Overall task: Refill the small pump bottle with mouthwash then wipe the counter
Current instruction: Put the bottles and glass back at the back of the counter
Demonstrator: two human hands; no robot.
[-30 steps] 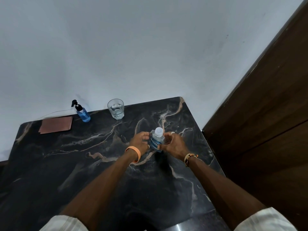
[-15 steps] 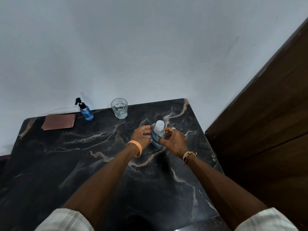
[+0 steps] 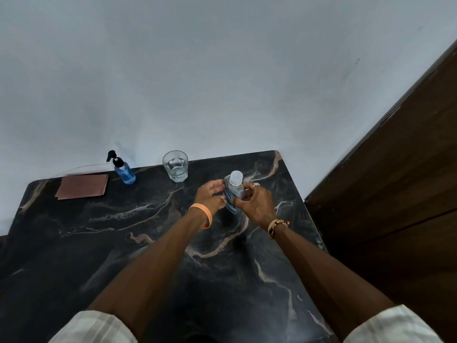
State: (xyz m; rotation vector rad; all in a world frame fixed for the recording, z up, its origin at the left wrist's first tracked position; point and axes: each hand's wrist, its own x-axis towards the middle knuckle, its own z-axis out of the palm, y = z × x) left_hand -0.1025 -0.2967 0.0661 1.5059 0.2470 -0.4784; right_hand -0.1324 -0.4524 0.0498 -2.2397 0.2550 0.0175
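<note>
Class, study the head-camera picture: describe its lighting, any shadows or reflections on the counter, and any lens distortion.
Head view: soft, even light with no hard glare; the dark marble counter carries dim shadows or reflections beneath the arms; wide-angle distortion bows the counter's far edge; the label on the mouthwash bottle is too blurred to read.

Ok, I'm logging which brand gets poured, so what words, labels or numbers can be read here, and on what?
Nothing is legible.
Blue label on the clear mouthwash bottle with white cap: white lettering, partly behind the left hand and right hand, too blurred.
Woven wristband on the right wrist: marks too small to read.
Small blue pump bottle with black head: no label shows.
</note>
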